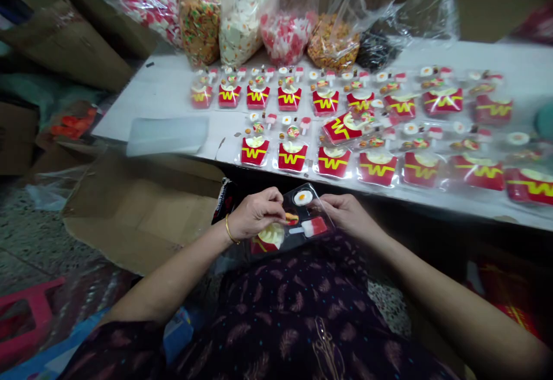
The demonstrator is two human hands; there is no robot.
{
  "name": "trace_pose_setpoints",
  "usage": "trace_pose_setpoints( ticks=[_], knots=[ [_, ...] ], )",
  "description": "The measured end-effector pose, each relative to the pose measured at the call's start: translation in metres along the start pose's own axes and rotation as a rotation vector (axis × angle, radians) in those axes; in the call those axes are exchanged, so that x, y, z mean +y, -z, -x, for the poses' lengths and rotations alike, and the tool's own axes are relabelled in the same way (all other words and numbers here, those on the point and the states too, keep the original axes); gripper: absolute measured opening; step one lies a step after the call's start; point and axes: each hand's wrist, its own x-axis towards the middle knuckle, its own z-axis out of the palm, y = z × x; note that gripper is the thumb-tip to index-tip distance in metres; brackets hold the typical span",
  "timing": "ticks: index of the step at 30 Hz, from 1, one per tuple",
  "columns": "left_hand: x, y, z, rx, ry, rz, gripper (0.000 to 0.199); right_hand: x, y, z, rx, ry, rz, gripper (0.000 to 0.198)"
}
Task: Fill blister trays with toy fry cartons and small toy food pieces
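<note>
While my right grip (345, 214) holds the tray (310, 211), my left grip (260, 213) pinches the bun piece (292, 219), likely placing it; release needed next

— What is borne by the white bench (144, 92)?
— Filled bags (244, 26) are lined along its far edge.
— And nearer?
— Red packs (288, 98) are laid in two rows, one askew between; a translucent sheet (168, 135) is placed by the near left corner.

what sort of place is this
Probably a small packing workshop: bulging clear bags line the back of a white table, rows of matching filled packs lie before them, and a cardboard box stands below.
</note>
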Motion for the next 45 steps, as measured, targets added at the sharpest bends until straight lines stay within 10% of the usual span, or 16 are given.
trace_pose_setpoints(
  ticks=[5, 22, 28, 35, 41, 45],
  knots=[
    [0.003, 0.002, -0.002, 0.028, 0.018, -0.007, 0.013, -0.019, -0.003, 0.003, 0.155, 0.111, -0.004, 0.039],
    [0.021, -0.025, -0.013, 0.172, -0.014, -0.079, 0.019, 0.007, -0.051, -0.015, -0.303, -0.015, -0.228, 0.028],
    [0.018, -0.02, 0.025, -0.015, 0.266, -0.523, 0.105, 0.012, -0.05, -0.017, -0.141, -0.14, -0.335, 0.03],
    [0.023, 0.01, 0.05, -0.078, 0.38, -0.752, 0.102, -0.015, -0.09, -0.038, -0.303, -0.078, -0.399, 0.032],
    [-0.049, 0.096, 0.122, -0.011, 0.649, -0.983, 0.094, -0.032, -0.078, -0.054, -0.184, 0.034, -0.283, 0.039],
    [-0.143, 0.089, 0.145, -0.218, 0.742, -0.951, 0.089, -0.029, -0.048, -0.05, -0.058, 0.032, -0.068, 0.042]
  ],
)
